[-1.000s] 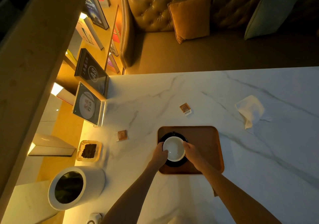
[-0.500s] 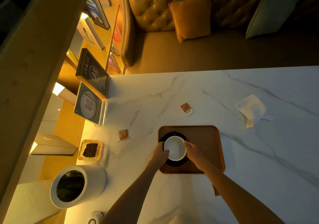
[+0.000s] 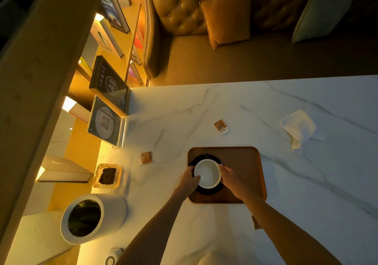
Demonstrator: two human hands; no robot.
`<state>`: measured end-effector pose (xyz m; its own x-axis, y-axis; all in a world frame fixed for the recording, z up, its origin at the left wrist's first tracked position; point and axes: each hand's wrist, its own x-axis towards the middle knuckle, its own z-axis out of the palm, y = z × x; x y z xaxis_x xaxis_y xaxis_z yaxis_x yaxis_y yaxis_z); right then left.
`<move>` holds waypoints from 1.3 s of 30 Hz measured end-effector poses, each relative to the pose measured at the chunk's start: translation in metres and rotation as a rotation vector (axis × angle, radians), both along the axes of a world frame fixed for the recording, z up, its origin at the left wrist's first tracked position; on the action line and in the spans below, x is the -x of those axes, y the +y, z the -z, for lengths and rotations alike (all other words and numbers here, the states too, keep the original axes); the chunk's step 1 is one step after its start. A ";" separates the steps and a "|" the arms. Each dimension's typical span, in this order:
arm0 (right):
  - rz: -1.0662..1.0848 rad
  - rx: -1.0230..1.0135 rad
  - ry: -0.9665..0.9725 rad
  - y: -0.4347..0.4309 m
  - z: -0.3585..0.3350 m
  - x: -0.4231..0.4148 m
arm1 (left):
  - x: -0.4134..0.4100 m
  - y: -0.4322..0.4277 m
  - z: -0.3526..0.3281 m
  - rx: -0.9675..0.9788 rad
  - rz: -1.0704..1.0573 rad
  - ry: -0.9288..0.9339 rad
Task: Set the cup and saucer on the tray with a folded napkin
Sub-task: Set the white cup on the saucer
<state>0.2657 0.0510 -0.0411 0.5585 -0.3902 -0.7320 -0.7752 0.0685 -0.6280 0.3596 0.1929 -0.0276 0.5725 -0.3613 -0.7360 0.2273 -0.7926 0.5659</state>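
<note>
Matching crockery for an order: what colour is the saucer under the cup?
Black; the saucer shows best in the head view.

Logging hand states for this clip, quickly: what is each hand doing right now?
Left hand: closed on the white cup, gripping its left side.
Right hand: closed on the same cup, gripping its right side.

There is one white cup (image 3: 207,173), one black saucer (image 3: 207,191), one brown tray (image 3: 242,162) and one white napkin (image 3: 297,128). There are two hands, the left hand (image 3: 189,180) and the right hand (image 3: 231,180). There are two small brown packets, the far packet (image 3: 220,126) and the left packet (image 3: 146,158). There is one round white bin (image 3: 115,209) and one little glass dish (image 3: 107,175). There are two cushions, the orange cushion (image 3: 227,17) and the pale cushion (image 3: 323,13). The books (image 3: 113,13) look like about five, but it is too dark to count them well.
</note>
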 end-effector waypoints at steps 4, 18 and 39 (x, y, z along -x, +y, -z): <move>0.004 -0.015 -0.006 0.001 0.002 0.000 | -0.001 0.000 -0.001 -0.006 0.006 0.010; 0.019 -0.079 -0.087 -0.008 -0.025 0.018 | 0.002 0.022 -0.030 0.060 -0.045 0.061; -0.348 0.389 0.087 0.032 -0.066 0.192 | 0.100 0.119 -0.063 -0.293 0.403 -0.105</move>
<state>0.0742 0.0829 0.0250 0.6468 -0.4444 -0.6198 -0.7612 -0.4274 -0.4878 0.2593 0.3117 0.0352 0.5065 -0.3558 -0.7854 -0.1755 -0.9343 0.3102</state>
